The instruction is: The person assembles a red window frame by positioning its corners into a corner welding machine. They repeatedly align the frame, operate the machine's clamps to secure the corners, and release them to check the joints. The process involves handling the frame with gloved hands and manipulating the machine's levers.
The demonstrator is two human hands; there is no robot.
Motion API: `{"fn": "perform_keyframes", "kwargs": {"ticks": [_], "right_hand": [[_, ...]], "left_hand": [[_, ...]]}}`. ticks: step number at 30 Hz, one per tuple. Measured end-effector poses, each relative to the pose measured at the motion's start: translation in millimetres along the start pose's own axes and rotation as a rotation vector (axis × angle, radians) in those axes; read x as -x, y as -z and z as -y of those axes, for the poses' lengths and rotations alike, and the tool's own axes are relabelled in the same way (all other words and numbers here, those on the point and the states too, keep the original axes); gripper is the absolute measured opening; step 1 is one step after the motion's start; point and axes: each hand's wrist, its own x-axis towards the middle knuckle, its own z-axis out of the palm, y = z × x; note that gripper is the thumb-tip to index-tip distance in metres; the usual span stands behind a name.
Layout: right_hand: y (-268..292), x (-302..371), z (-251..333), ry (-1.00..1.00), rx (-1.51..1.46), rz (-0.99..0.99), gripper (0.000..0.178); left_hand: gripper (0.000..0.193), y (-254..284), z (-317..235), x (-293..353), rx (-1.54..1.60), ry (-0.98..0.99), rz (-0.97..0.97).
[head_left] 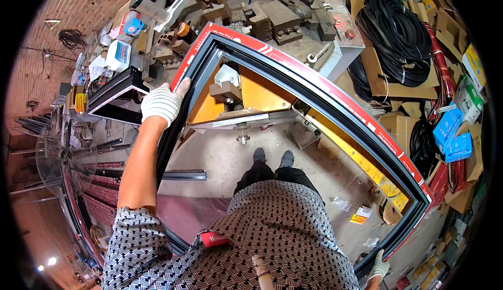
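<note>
one dark frame [335, 107], red-edged, four-sided; gloved left hand [162, 104] grasped its upper-left side, gloved right hand [378, 269] its lower-right side.

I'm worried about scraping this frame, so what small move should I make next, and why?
I'd perhaps steady the frame before shifting it: your left hand grips near its top corner, your right hand its lower right end, and a metal block shows through the opening.
</note>
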Motion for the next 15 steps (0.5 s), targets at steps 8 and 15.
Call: {"fn": "perform_keyframes", "kwargs": {"ticks": [8, 15], "right_hand": [[-13, 18, -51, -0.093, 0.076, -0.060, 0.065], [-31, 31, -66, -0.065, 0.013, -0.087, 0.064]], "left_hand": [[0.094, -21, -9, -23, -0.048, -0.083, 0.043], [0.094, -19, -4, -37, -0.029, -0.096, 0.068]]}}
